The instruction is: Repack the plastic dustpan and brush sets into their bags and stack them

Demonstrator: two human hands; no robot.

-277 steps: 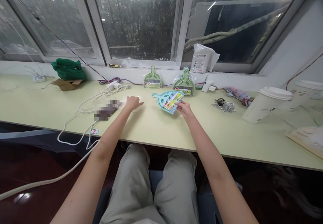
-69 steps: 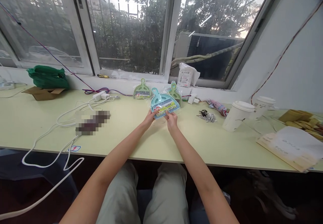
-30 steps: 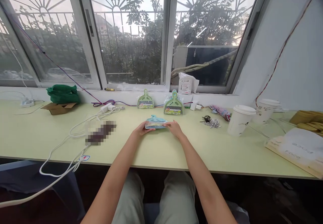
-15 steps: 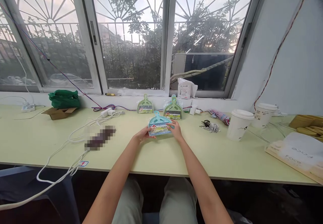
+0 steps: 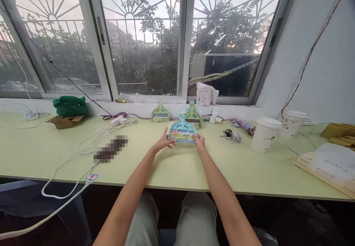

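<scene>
Head view: pale table [image 5: 177,170]; at 12 o'clock, wrapped blue dustpan [image 5: 183,130], likely light, stiff, slippery-filmed, best held by lower corners. Right hand [image 5: 200,142]: gripping 4 o'clock corner. Left hand [image 5: 162,143]: fingers wide at 8 o'clock, contact unclear.

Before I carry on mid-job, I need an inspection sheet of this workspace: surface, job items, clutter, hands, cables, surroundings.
Surface: pale yellow-green table; no spill seen.
Job's things: blue dustpan-and-brush set, handle up; whether it touches the table is unclear.
Clutter: green dustpan set at the back; green bag on a cardboard box; lidded white cup; tissue pack.
Hands: right hand grips the blue set's lower right corner; left hand is spread at its lower left edge, contact unclear.
Cables: white cable hangs off the front edge; purple cable lies coiled at the back.
Surroundings: windows behind; yellow-handled screwdriver on the sill.
</scene>
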